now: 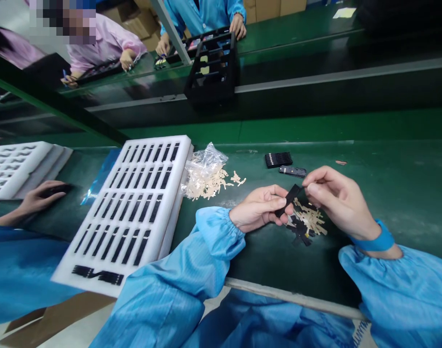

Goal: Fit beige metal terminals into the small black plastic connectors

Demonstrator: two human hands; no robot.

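My left hand [262, 209] grips a flat black strip-shaped part [288, 199] between thumb and fingers, tilted up to the right. Close to the part's upper end, my right hand [333, 198] has thumb and forefinger pinched together; whatever is between them is too small to make out. Below both hands lies a pile of cream-coloured and black small flat pieces [310, 220]. Beyond the hands, a block of black strips [278, 159] rests on the green surface. A black part with small silvery details [292, 171] sits beside it.
At my left, a white foam tray [119, 285] holds rows of black strips. A clear plastic bag [210, 157] spills cream pieces [210, 183] beside it. A co-worker's hand [43, 195] is farther left, near more foam trays [25, 169]. Across the line, people work around black trays [212, 89].
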